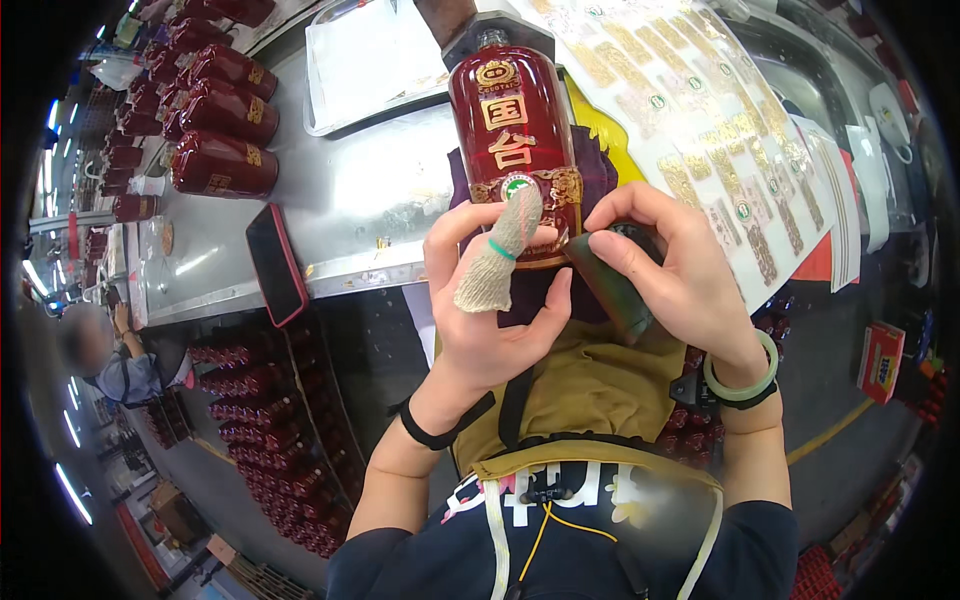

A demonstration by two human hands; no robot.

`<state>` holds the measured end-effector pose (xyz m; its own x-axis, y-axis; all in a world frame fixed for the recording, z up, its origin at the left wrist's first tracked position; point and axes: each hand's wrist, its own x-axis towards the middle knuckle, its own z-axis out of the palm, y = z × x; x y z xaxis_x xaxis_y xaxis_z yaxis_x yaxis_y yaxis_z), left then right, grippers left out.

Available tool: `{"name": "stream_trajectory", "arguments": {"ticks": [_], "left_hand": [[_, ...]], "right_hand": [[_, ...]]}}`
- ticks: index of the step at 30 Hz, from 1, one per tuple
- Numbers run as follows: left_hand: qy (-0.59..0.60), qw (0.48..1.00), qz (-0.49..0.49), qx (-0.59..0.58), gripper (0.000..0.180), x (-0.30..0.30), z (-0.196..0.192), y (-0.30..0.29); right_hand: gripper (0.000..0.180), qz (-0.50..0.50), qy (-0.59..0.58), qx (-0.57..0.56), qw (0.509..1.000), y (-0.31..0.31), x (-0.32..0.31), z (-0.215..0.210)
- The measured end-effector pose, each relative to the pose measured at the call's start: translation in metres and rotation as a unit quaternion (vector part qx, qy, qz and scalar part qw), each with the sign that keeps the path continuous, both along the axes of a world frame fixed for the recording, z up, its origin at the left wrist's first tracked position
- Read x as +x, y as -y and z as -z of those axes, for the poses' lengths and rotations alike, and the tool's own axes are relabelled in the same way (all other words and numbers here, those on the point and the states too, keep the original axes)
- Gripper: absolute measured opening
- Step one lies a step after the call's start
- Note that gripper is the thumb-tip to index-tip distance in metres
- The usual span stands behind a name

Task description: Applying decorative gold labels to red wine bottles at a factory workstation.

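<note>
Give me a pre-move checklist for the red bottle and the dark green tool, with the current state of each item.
1. Left hand steadies the red bottle: ok.
2. Knitted cot sits on the left forefinger: ok.
3. Right hand grips the dark green tool: ok.
4. Tool touches the bottle's lower label edge: cannot tell.
5. Label sheets lie beside the bottle: ok.
6. Phone lies fully on the table: not ok, it overhangs the edge.

A steel counter (350,215) ran across the far side. On its far left lay a cluster of dark red bottles (215,110) on their sides, and a black phone (277,263) rested at its near edge. A clear tray (365,60) sat farther back. Sheets of gold labels (700,110) spread to the right. Below the counter, crates of red bottles (270,440) stood on the floor.
</note>
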<state>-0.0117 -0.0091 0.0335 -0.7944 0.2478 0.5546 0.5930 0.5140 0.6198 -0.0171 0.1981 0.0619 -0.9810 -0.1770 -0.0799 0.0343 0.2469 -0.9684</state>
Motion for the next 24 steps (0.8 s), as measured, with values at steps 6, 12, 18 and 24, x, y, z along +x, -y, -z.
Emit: {"name": "stream_trajectory", "arguments": {"ticks": [6, 12, 18, 24], "left_hand": [[0.015, 1.000, -0.024, 0.009, 0.040, 0.001, 0.000, -0.012], [0.025, 0.995, -0.056, 0.073, 0.036, 0.001, 0.004, -0.029], [0.043, 0.995, -0.088, 0.015, 0.033, 0.008, -0.012, -0.020], [0.029, 0.995, -0.093, 0.037, 0.030, 0.000, -0.010, -0.022]], "right_hand": [[0.015, 0.005, 0.029, -0.065, 0.997, -0.003, -0.004, 0.009], [0.014, 0.043, 0.028, -0.138, 0.989, -0.025, -0.009, 0.001], [0.020, 0.095, -0.060, 0.032, 0.993, -0.091, -0.051, -0.005], [0.045, 0.240, -0.103, 0.437, 0.861, -0.251, -0.165, 0.035]]}}
